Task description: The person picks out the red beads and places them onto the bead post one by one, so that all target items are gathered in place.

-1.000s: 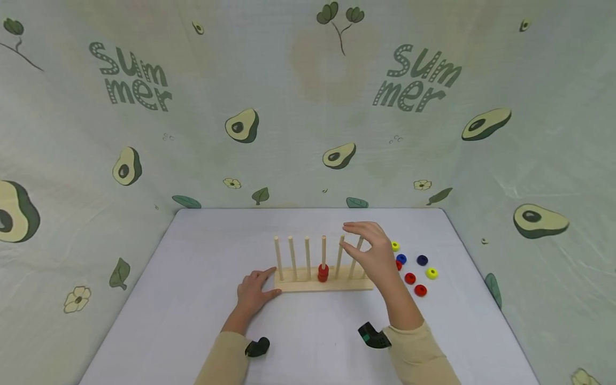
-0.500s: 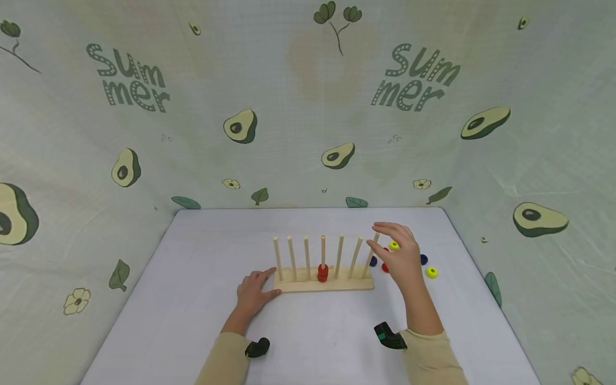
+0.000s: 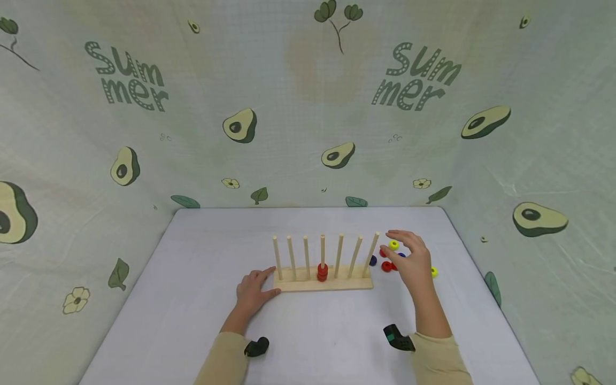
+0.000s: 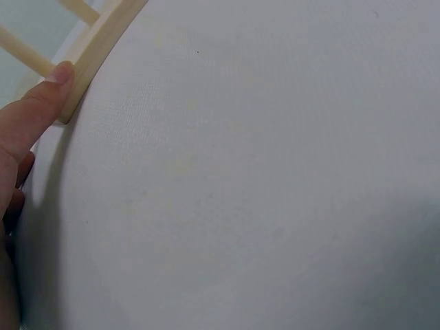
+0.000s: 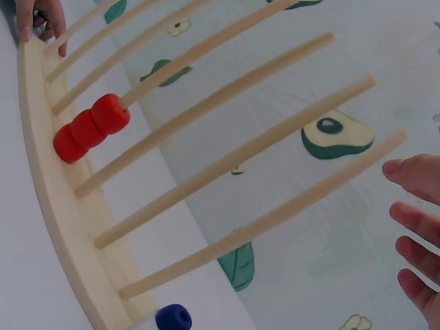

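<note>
A wooden peg stand [image 3: 308,287] lies across the table, its base bearing several upright pegs. Three red beads [image 5: 89,129] are stacked at the bottom of its middle peg. My left hand [image 3: 252,291] holds the stand's left end, thumb at the front corner and index finger at the back; the left wrist view shows the thumb [image 4: 60,74] on the wood. Off the stand's right end is my right hand [image 3: 414,262], raised, thumb and fingers apart with nothing between them. In the right wrist view its fingertips are just beyond the tip of the outermost peg [image 5: 275,218].
Loose beads lie right of the stand, some partly behind my right hand: a yellow bead [image 3: 393,245], a red bead [image 3: 386,266], a dark blue bead [image 3: 372,260] and another yellow bead [image 3: 434,272]. Patterned cloth walls [image 3: 289,182] surround the white table [image 3: 216,235].
My right hand has moved right, from in front of the right-hand pegs to beyond the stand's end, and lowered slightly. My left hand, the stand and the stacked red beads have stayed put.
</note>
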A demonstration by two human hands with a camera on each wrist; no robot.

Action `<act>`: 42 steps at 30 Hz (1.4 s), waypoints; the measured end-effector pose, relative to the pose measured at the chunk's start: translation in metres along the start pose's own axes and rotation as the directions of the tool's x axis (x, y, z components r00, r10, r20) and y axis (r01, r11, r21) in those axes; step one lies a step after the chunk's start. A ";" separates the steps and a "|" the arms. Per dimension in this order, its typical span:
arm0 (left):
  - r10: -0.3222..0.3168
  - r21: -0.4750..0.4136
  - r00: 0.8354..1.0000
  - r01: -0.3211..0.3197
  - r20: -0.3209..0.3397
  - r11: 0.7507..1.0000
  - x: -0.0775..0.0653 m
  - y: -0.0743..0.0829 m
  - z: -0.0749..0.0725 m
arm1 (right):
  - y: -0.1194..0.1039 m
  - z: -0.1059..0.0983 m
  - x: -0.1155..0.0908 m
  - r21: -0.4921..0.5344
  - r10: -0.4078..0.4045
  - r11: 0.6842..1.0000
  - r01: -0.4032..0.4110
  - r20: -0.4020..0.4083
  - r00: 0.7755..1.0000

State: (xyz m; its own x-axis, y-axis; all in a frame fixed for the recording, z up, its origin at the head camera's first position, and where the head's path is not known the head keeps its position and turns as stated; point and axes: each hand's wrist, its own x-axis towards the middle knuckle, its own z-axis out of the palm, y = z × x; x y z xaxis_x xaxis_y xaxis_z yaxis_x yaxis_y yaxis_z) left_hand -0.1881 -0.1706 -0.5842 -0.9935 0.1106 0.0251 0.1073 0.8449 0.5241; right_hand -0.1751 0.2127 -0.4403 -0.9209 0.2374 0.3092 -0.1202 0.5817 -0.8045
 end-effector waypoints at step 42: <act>-0.008 -0.015 1.000 0.008 0.006 1.000 -0.001 0.000 0.000 | 0.101 0.028 0.000 -0.154 0.317 0.945 -0.288 0.220 0.923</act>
State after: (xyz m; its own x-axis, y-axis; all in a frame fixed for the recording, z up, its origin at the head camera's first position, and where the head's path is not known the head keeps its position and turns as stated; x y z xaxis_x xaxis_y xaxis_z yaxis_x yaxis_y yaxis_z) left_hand -0.1873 -0.1710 -0.5841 -0.9942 0.1068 0.0158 0.0985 0.8377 0.5372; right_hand -0.1977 0.2500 -0.5356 -0.9694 0.2318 -0.0812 0.2084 0.6012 -0.7714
